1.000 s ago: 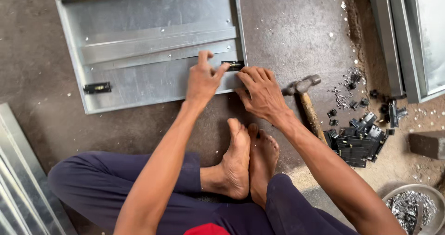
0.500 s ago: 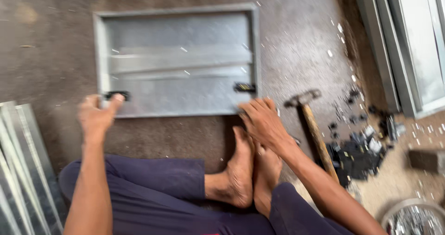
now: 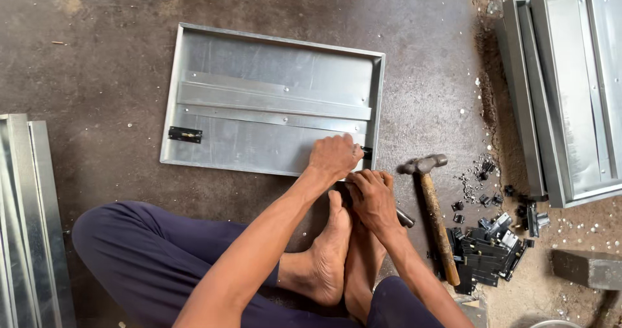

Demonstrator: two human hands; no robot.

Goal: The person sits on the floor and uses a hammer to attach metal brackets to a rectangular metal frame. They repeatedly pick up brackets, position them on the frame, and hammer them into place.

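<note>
Concrete floor bears the tray (image 3: 272, 95); my left hand (image 3: 334, 158) fists over its latch, right hand (image 3: 370, 195) curled, steadying.

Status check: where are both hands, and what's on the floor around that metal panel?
Left hand on small black latch at metal panel corner. Right hand beside it, gripping a dark tool. Hammer lies right, untouched.

Even, soft daylight fills a sharp picture, with mild glare on the metal tray (image 3: 272, 101) and only faint shadows on the floor (image 3: 97, 56).
</note>
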